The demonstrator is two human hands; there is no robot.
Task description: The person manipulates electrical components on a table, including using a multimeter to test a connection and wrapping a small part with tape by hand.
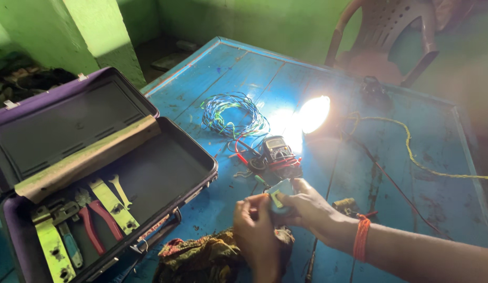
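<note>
Holding a small pale part (279, 195) between them, both hands meet just below the multimeter (276, 152) in the head view. The left hand (257, 225) has its fingers curled and pinched on the part's near edge, and the right hand (312, 209), with an orange thread (361, 237) round its wrist, grips the far side with thumb and fingers. The part sits right at the fingertips, raised a little over the blue worktop (202, 89), close to the multimeter's red and black leads (278, 165). Beyond the multimeter lies a coil of blue and green wire (231, 112), and to its right a lit bulb (313, 113) glares. Left of the multimeter stands an open purple toolbox (97, 173) with pliers and flat metal tools inside. A patterned cloth (202, 257) lies under the left hand, nearer than the multimeter.
</note>
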